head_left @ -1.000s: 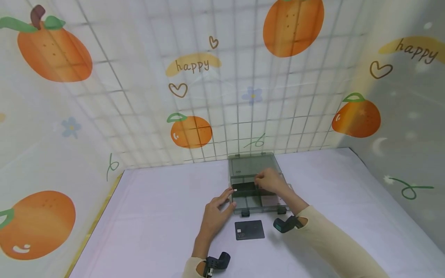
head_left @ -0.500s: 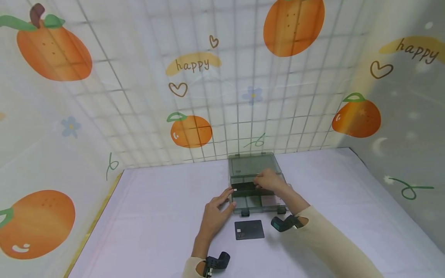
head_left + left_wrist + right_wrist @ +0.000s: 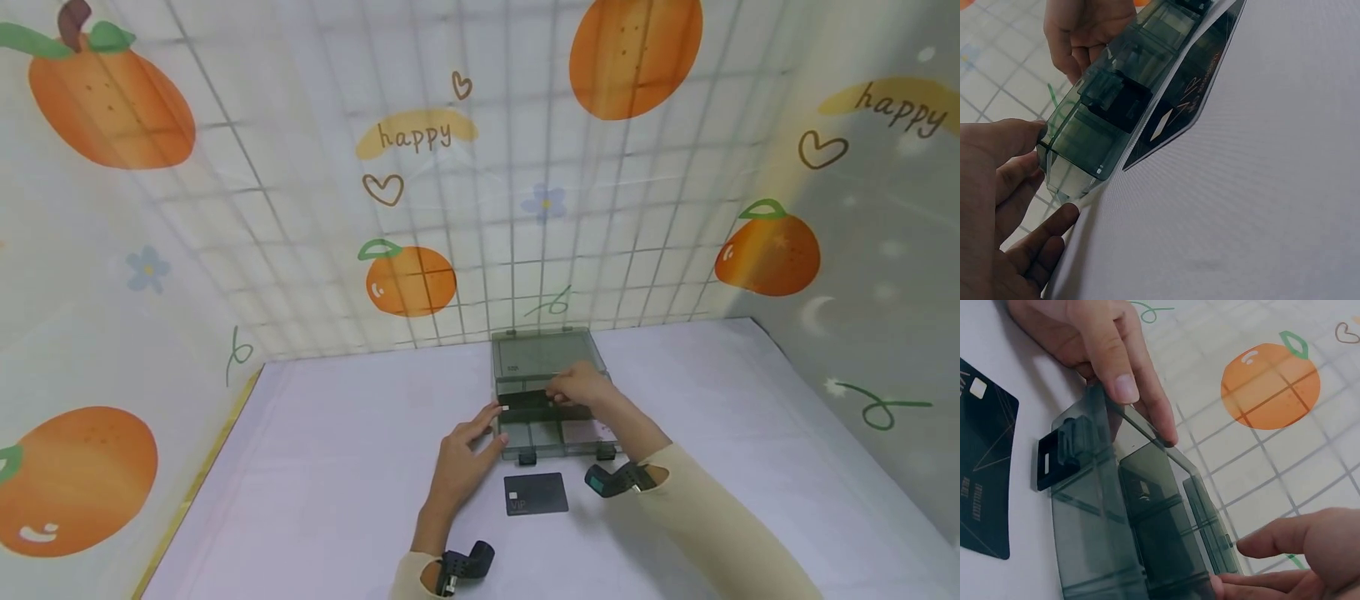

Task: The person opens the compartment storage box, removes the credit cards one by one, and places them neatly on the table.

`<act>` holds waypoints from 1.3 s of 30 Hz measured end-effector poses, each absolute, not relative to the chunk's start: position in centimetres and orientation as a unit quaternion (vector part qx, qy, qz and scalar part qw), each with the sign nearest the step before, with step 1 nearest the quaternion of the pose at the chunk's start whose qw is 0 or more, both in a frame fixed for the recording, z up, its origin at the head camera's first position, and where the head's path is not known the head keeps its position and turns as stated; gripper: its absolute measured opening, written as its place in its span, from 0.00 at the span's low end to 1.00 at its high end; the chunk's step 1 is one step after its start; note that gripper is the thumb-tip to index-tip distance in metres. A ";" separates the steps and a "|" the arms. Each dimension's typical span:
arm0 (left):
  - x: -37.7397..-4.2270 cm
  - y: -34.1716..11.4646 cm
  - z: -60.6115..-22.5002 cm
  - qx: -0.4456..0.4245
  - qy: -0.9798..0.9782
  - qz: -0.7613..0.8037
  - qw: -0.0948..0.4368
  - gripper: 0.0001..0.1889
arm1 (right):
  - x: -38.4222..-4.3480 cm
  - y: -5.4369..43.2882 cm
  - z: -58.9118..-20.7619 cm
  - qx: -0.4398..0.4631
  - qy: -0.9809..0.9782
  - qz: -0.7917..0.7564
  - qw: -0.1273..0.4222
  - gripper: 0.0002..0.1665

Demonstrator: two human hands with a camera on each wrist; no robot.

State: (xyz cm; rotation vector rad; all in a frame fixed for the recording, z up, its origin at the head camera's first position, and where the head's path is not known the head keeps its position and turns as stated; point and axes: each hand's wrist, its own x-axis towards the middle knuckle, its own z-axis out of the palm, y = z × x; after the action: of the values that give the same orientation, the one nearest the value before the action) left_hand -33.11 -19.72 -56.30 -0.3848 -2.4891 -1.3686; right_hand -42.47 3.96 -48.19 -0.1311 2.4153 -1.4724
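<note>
A translucent green compartment box (image 3: 543, 448) stands on the table with its lid (image 3: 543, 354) folded back. Inside lies a black card (image 3: 522, 401) with a pale chip near its left end. My right hand (image 3: 581, 387) reaches over the box from the right, its curled fingers holding that card's right end. Against the box's left side rests my left hand (image 3: 459, 458), fingers and thumb mostly straight and spread along the edge, as the left wrist view also shows. Just in front of the box, a second black card (image 3: 536, 494) marked VIP lies flat.
A pinkish flat piece (image 3: 588, 432) sits in the front right compartment. Two dark latches, one being the left latch (image 3: 527, 459), stick out at the front. Behind the white table (image 3: 360, 433) hangs a curtain (image 3: 480, 208) printed with oranges over a wire grid.
The hands, box and cards hold nearly the same places. My right hand's fingers have shifted very slightly at the card's end, and the whole head view has moved a little.
</note>
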 end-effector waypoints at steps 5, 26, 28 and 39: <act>-33.1 -19.7 -56.0 -0.130 -0.856 -0.481 0.137 0.27 | -42.0 4.0 -48.0 -0.042 0.838 -0.525 0.139 0.20; -33.1 -18.9 -55.9 -0.128 -0.857 -0.481 0.132 0.27 | -41.5 3.1 -48.0 -0.041 0.866 -0.495 0.062 0.15; -33.1 -18.9 -56.0 -0.128 -0.858 -0.481 0.132 0.27 | -41.5 3.3 -47.8 -0.037 0.865 -0.497 0.062 0.15; -33.2 -19.5 -56.5 -0.134 -0.861 -0.470 0.142 0.27 | -39.9 6.8 -45.4 -0.051 0.852 -0.518 0.049 0.18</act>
State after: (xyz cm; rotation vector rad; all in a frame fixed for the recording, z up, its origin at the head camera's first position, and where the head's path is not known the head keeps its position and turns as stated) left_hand -33.18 -19.50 -56.47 -0.3855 -2.4836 -1.3561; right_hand -39.86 6.82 -45.38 -0.1548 2.5973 -1.5796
